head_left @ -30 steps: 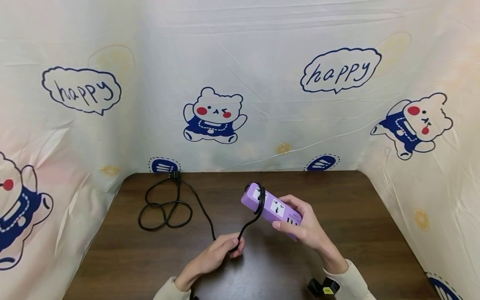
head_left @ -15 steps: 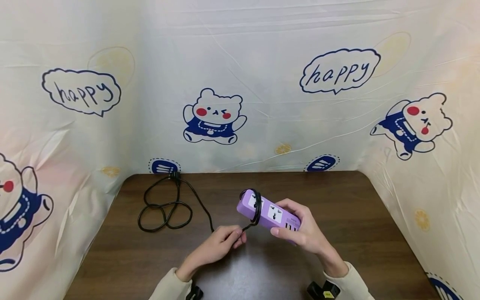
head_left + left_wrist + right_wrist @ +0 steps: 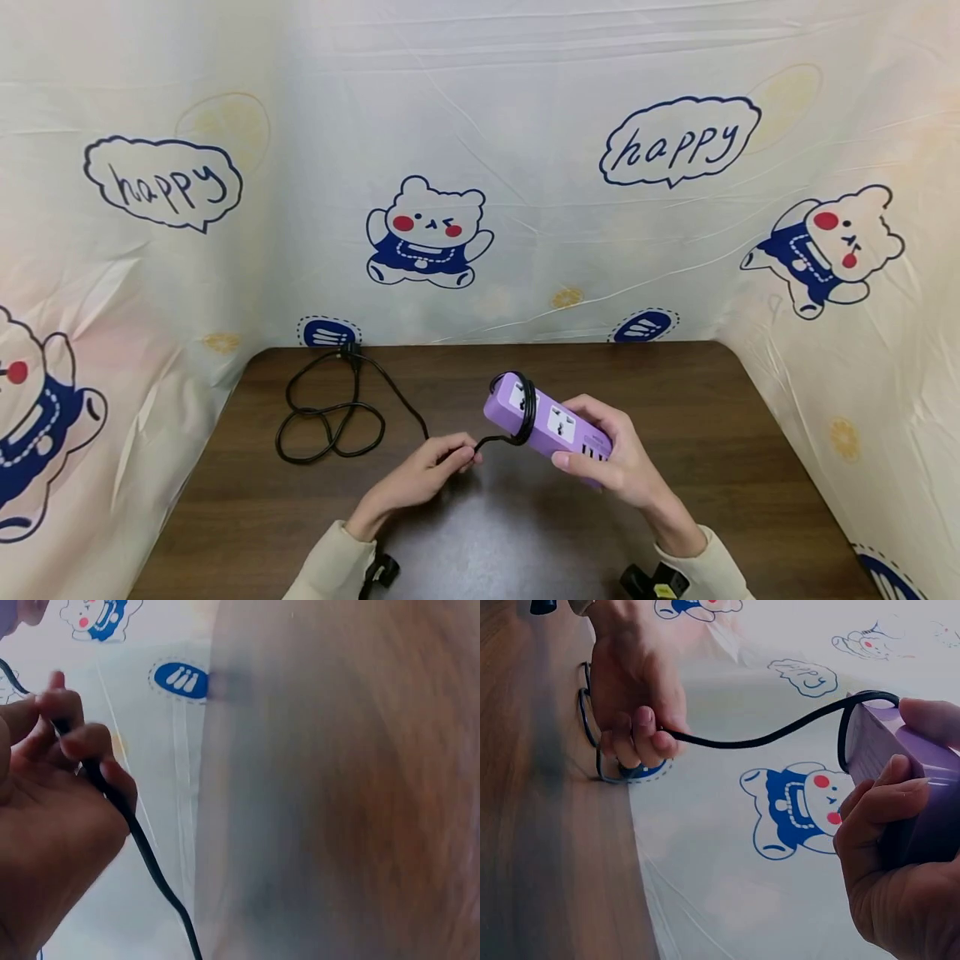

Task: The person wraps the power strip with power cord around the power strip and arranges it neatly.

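A purple power strip (image 3: 551, 419) is gripped at its lower right end by my right hand (image 3: 630, 462), thumb on the near side. Turns of black cord (image 3: 528, 410) wrap its far left end. From there the cord runs to my left hand (image 3: 420, 477), which pinches it between thumb and fingers. In the left wrist view the cord (image 3: 154, 862) passes through the curled fingers of the left hand (image 3: 60, 802). The right wrist view shows the slightly slack cord (image 3: 742, 744) between the left hand (image 3: 641, 697) and the strip (image 3: 896, 735).
Loose loops of the cord (image 3: 330, 410) lie on the brown table (image 3: 675, 400) at the back left, with a black plug (image 3: 349, 350) at the rear edge. A printed cloth (image 3: 540, 167) surrounds the back and sides of the table.
My left hand has moved up and slightly left, holding the cord. The power strip dipped down and left, then came back up and right with my right hand.
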The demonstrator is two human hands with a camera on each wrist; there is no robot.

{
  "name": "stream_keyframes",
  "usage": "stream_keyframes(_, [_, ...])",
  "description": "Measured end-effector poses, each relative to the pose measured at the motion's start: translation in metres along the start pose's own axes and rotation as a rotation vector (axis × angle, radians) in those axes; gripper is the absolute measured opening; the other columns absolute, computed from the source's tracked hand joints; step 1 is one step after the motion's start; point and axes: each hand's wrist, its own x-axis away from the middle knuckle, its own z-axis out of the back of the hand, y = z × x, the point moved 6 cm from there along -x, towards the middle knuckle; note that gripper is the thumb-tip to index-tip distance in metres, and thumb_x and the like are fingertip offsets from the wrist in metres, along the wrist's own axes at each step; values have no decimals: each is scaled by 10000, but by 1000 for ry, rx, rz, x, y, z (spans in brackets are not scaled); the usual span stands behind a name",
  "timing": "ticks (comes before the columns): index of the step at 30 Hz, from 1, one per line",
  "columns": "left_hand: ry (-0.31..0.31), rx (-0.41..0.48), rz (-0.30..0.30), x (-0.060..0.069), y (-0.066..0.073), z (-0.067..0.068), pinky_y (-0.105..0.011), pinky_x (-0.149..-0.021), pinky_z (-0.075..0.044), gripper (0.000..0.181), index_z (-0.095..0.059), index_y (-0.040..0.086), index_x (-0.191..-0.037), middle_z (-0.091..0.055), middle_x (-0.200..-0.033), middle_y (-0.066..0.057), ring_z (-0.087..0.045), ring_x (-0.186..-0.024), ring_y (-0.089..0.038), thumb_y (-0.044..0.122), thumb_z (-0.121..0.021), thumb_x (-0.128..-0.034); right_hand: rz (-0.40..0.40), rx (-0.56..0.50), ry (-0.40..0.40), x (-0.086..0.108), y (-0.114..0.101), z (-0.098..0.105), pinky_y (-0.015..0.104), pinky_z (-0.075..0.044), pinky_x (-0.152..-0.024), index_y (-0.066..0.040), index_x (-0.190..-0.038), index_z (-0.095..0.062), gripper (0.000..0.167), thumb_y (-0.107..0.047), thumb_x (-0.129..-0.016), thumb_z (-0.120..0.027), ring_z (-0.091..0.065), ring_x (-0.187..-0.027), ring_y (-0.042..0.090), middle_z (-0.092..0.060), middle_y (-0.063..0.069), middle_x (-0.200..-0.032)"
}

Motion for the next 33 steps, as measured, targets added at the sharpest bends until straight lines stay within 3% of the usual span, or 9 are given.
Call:
stream_keyframes(4, [16,-30,-19,-1,0,7,-239,-732,-457,268,-708,23,-1107,-587,-894,-240,-529,-769,-229,130,-466,-1153,25,24,0,0,-2,2,331,-515,-458,-69,-1199,-682,398,0,-824,-794,-620,-728,158,-699,56,-982])
stream_keyframes(8, [132,-126,43,-6,0,15,-244,-709,-458,259,-732,136,-1061,-617,-858,-149,-504,-711,-102,226,-506,-1150,53,69,-24,0,-1,-1,335,-547,-582,-92,-1191,-704,411,-9,-806,-819,-636,-781,160,-725,52,-982])
stream_keyframes(11, [219,-212,56,-10,3,20,-247,-689,-443,234,-733,199,-1021,-572,-780,-27,-456,-674,-38,268,-542,-1137,55,89,-47,0,1,-5,327,-551,-602,-117,-1190,-712,408,-29,-810,-831,-641,-785,155,-729,45,-970])
stream_keyframes(15, [263,-267,65,-14,2,23,-241,-642,-428,220,-714,203,-953,-472,-710,90,-439,-645,-24,243,-580,-1123,50,97,-64,1,3,-9,319,-548,-597,-141,-1191,-720,416,-56,-805,-850,-643,-776,145,-726,38,-953])
stream_keyframes(20, [290,-340,186,-16,-14,24,-213,-585,-388,313,-598,242,-773,-451,-656,150,-446,-608,-2,148,-606,-1071,60,92,-97,2,3,-17,311,-542,-604,-141,-1199,-728,442,-86,-786,-876,-643,-777,140,-726,42,-947])
stream_keyframes(24, [334,-425,239,-18,-21,29,-221,-585,-352,372,-513,264,-686,-418,-622,168,-431,-598,-4,129,-640,-1009,57,95,-132,3,4,-23,298,-539,-613,-152,-1202,-733,457,-102,-778,-894,-636,-774,121,-727,35,-943])
stream_keyframes(27, [371,-398,232,-21,-20,34,-236,-623,-383,413,-524,251,-674,-386,-591,154,-396,-574,-12,274,-685,-1054,54,105,-162,4,5,-29,285,-541,-619,-165,-1207,-735,464,-118,-778,-904,-632,-770,96,-728,23,-935])
stream_keyframes(31, [431,-313,202,-27,-16,41,-254,-673,-419,461,-521,213,-663,-303,-561,128,-323,-547,-19,427,-729,-1015,55,115,-203,4,7,-36,273,-544,-634,-176,-1215,-734,451,-151,-798,-905,-635,-777,77,-729,6,-933])
stream_keyframes(33, [451,-276,194,-30,-12,44,-257,-689,-432,463,-523,201,-663,-296,-565,123,-319,-553,-28,419,-736,-1011,54,118,-215,4,9,-38,271,-546,-641,-179,-1216,-734,444,-162,-806,-904,-639,-781,75,-731,2,-934])
